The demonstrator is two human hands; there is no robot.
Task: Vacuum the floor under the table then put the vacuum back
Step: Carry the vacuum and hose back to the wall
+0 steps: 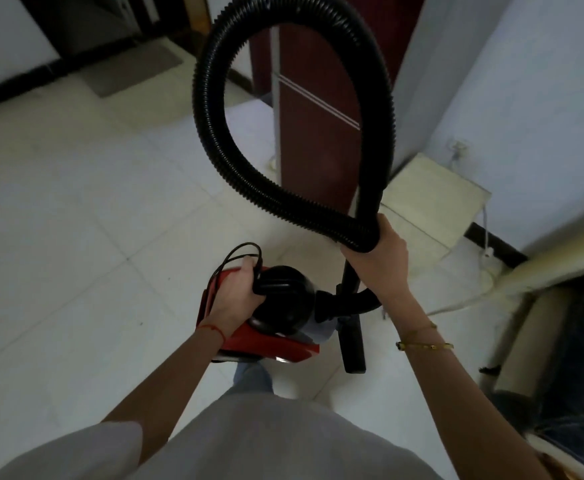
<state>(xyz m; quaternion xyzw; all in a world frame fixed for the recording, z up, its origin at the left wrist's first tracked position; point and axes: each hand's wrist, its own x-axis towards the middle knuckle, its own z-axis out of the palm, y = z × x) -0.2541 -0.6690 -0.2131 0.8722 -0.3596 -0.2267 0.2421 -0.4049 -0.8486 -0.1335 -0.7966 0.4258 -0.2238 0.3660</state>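
A red and black canister vacuum (283, 313) hangs above the white tiled floor (75, 237), carried by its black top handle. My left hand (235, 296) grips that handle together with a looped black power cord (238, 254). My right hand (380, 251) grips the black ribbed hose (214, 133), which arcs up in a big loop in front of me, along with the black wand. The wand runs down to the floor nozzle (352, 351), which hangs beside the vacuum body.
A dark red door panel (318, 133) stands ahead. A cream box (432, 199) sits by the white wall at the right, with a white cable (484, 258) trailing along the floor. A cream-edged piece of furniture (543, 306) fills the right edge. Grey mat (127, 67) at far left.
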